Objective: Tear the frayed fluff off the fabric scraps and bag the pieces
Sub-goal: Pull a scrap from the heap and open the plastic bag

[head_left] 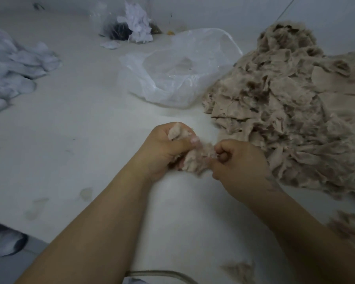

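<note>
- Nearest the camera, two bare forearms extend over the pale grey-white table [70,124].
- Left hand [164,148]: fingers curled tight round the beige frayed fabric scrap [195,158], probably anchoring it.
- Right hand [240,160]: pinches the scrap's fluffy edge, apparently for tearing.
- Scrap long axis: roughly left-right, between the hands, above the table.
- Translucent white plastic bag [178,68]: mouth open, near the tan scrap heap [295,103], within reach.

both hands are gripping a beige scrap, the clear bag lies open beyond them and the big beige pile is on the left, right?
Not quite: the head view shows the big beige pile on the right. Both the left hand and right hand grip the beige scrap, with the clear bag beyond.
</note>
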`<action>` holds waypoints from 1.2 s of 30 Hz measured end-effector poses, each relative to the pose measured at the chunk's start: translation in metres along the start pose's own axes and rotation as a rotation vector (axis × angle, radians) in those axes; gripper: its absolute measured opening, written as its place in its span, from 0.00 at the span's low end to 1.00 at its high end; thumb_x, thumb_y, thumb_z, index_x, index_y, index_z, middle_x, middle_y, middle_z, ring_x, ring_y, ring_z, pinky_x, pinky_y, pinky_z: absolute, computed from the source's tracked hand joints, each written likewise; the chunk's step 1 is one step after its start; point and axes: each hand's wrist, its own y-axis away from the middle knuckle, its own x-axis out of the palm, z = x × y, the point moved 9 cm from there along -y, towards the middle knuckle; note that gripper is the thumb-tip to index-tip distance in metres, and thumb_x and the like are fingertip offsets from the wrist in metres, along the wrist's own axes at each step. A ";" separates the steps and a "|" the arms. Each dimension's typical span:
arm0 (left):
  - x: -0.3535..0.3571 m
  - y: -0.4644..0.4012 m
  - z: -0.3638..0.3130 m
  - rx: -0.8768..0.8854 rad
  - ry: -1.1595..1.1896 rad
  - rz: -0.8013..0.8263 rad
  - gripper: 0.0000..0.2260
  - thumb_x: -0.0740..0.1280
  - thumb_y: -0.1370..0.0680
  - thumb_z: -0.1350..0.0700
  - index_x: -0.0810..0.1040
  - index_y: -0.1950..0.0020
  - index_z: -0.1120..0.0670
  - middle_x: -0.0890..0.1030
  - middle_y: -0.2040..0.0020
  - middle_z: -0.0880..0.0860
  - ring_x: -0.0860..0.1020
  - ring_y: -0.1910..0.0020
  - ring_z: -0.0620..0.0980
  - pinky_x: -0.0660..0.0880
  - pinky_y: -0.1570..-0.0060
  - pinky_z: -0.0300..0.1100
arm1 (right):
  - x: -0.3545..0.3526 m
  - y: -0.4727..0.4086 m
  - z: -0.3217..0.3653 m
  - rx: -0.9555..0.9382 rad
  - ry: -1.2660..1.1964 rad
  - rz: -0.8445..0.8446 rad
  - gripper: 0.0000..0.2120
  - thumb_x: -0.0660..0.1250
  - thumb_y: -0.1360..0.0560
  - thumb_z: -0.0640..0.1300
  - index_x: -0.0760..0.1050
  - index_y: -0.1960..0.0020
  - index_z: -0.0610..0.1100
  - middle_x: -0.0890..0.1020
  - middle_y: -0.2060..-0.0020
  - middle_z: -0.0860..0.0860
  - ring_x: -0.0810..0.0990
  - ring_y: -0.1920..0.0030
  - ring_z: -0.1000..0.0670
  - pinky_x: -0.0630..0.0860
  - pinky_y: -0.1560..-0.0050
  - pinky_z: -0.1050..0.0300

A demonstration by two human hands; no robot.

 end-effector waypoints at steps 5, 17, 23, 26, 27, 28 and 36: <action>0.011 -0.012 0.001 -0.021 -0.221 0.129 0.08 0.77 0.32 0.58 0.81 0.56 0.56 0.78 0.70 0.55 0.72 0.77 0.48 0.68 0.77 0.37 | 0.010 0.001 -0.008 0.011 -0.129 -0.003 0.15 0.69 0.25 0.41 0.74 0.63 0.61 0.82 0.66 0.62 0.82 0.70 0.59 0.79 0.68 0.57; 0.012 -0.017 0.012 -0.079 -0.383 0.075 0.03 0.73 0.26 0.58 0.82 0.54 0.56 0.80 0.69 0.58 0.75 0.73 0.52 0.71 0.74 0.43 | -0.001 -0.006 -0.008 -0.016 -0.316 -0.104 0.19 0.63 0.23 0.34 0.78 0.56 0.60 0.84 0.60 0.57 0.84 0.55 0.50 0.82 0.50 0.46; 0.014 -0.015 0.012 -0.014 -0.635 -0.105 0.06 0.75 0.29 0.57 0.80 0.60 0.57 0.81 0.65 0.53 0.80 0.67 0.51 0.78 0.67 0.50 | -0.003 0.004 0.006 -0.120 -0.275 -0.053 0.06 0.66 0.26 0.54 0.77 0.52 0.65 0.84 0.59 0.62 0.82 0.57 0.62 0.75 0.56 0.72; 0.018 -0.010 0.011 -0.004 -0.613 -0.130 0.06 0.75 0.29 0.57 0.79 0.61 0.53 0.80 0.65 0.49 0.79 0.64 0.48 0.76 0.63 0.44 | -0.003 0.008 -0.003 -0.069 -0.292 -0.053 0.15 0.75 0.29 0.48 0.76 0.50 0.65 0.83 0.58 0.66 0.83 0.57 0.63 0.76 0.55 0.72; 0.019 -0.008 0.010 0.009 -0.602 -0.132 0.06 0.75 0.29 0.58 0.78 0.61 0.53 0.80 0.65 0.49 0.80 0.64 0.49 0.77 0.63 0.45 | -0.003 0.009 -0.005 -0.063 -0.287 -0.056 0.17 0.75 0.29 0.43 0.76 0.51 0.65 0.83 0.58 0.68 0.82 0.57 0.65 0.75 0.57 0.74; 0.020 -0.007 0.009 0.018 -0.570 -0.139 0.06 0.75 0.28 0.59 0.79 0.61 0.55 0.80 0.66 0.51 0.80 0.65 0.50 0.78 0.63 0.47 | -0.003 0.009 -0.007 -0.059 -0.298 -0.053 0.19 0.74 0.28 0.40 0.77 0.51 0.65 0.83 0.59 0.68 0.82 0.58 0.65 0.75 0.58 0.75; 0.021 0.007 0.009 -0.004 -0.343 -0.049 0.02 0.73 0.25 0.62 0.82 0.54 0.60 0.83 0.62 0.59 0.78 0.65 0.47 0.77 0.63 0.48 | -0.004 0.016 -0.013 -0.005 -0.455 -0.061 0.16 0.71 0.26 0.36 0.80 0.49 0.57 0.85 0.57 0.61 0.84 0.55 0.59 0.78 0.54 0.68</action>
